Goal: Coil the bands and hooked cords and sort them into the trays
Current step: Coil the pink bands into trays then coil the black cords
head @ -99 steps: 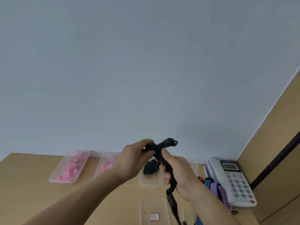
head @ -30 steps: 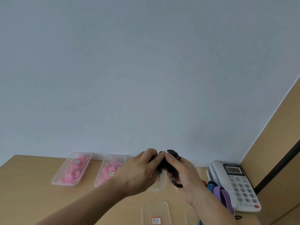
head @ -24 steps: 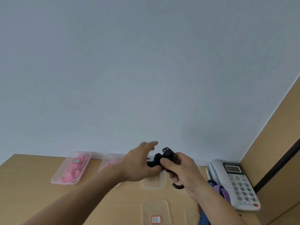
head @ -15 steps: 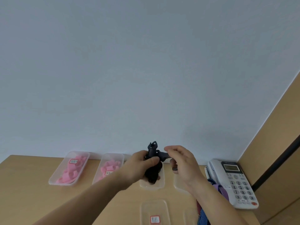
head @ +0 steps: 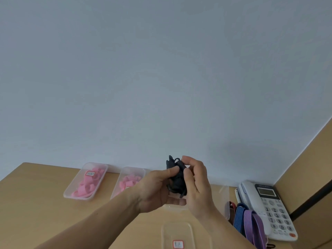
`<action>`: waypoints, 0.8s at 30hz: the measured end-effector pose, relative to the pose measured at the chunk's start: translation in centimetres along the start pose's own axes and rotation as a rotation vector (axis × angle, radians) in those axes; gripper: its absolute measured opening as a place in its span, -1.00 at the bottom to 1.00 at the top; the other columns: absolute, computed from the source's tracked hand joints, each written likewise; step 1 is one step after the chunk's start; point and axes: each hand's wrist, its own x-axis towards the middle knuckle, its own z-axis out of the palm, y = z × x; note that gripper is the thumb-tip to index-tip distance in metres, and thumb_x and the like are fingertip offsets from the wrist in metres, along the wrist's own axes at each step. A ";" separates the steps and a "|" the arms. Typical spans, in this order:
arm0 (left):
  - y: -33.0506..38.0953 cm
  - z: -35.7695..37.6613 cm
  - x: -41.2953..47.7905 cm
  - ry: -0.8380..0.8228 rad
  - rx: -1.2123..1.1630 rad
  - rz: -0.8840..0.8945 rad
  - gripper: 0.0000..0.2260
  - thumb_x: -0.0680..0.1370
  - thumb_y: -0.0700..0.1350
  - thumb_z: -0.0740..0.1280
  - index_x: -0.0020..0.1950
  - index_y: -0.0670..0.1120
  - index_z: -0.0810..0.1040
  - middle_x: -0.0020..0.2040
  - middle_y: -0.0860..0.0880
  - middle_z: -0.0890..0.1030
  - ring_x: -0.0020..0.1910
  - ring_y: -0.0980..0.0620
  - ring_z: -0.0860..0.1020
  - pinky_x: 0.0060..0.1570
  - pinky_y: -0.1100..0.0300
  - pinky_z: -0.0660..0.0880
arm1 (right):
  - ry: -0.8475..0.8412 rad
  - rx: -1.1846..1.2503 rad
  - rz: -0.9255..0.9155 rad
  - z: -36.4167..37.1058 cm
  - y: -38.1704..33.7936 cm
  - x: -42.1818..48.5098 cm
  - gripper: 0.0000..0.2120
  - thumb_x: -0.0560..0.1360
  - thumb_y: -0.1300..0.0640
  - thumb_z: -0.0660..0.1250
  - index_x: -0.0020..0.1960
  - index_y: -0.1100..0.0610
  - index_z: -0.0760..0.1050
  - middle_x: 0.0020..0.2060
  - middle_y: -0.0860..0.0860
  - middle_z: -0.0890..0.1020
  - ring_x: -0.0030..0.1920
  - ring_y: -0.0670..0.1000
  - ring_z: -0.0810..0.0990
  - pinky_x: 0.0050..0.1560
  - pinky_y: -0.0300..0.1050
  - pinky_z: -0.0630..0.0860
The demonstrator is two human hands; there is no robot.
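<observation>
A tan wooden table (head: 36,203) carries a clear plastic tray of pink bands (head: 86,182) at far left. Near the centre, the left hand (head: 154,189) and right hand (head: 195,187) meet, both gripping a coiled black hooked cord (head: 177,180) above the table.

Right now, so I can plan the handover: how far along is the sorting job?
Done: pink bands lie in two far trays. In hand: the left hand and right hand hold a bundled black cord. Left: blue striped and purple bands lie loose beside the phone; the near tray looks empty.
</observation>
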 end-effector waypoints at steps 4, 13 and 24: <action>0.2 0.5 0.0 -0.052 0.104 -0.026 -0.66 0.62 -0.03 0.26 0.30 -0.19 0.55 0.12 -0.13 0.60 0.10 -0.06 0.58 0.26 -0.05 0.47 | -0.060 -0.049 0.016 0.8 0.4 0.3 -0.74 0.61 0.03 0.12 0.25 -0.22 0.34 0.13 -0.17 0.43 0.22 -0.16 0.38 0.20 -0.36 0.34; 0.5 -1.9 0.3 0.113 -0.069 0.026 -0.72 0.58 -0.10 0.34 0.24 -0.18 0.60 0.08 -0.15 0.67 0.00 -0.09 0.66 0.01 0.04 0.60 | -0.184 -0.380 -0.083 1.7 1.1 -0.2 -0.50 0.58 -0.04 0.23 0.48 0.00 0.25 0.28 -0.43 0.24 0.42 -0.19 0.20 0.42 -0.20 0.20; -0.5 -3.5 1.5 0.285 -0.138 0.116 -0.75 0.58 -0.23 0.34 0.25 -0.22 0.46 0.08 -0.25 0.67 0.00 -0.17 0.68 0.00 -0.05 0.64 | -0.128 -0.815 0.060 3.7 0.3 1.3 -0.68 0.48 -0.14 0.34 0.15 0.00 0.54 -0.13 -0.07 0.49 -0.11 -0.02 0.54 -0.16 -0.19 0.45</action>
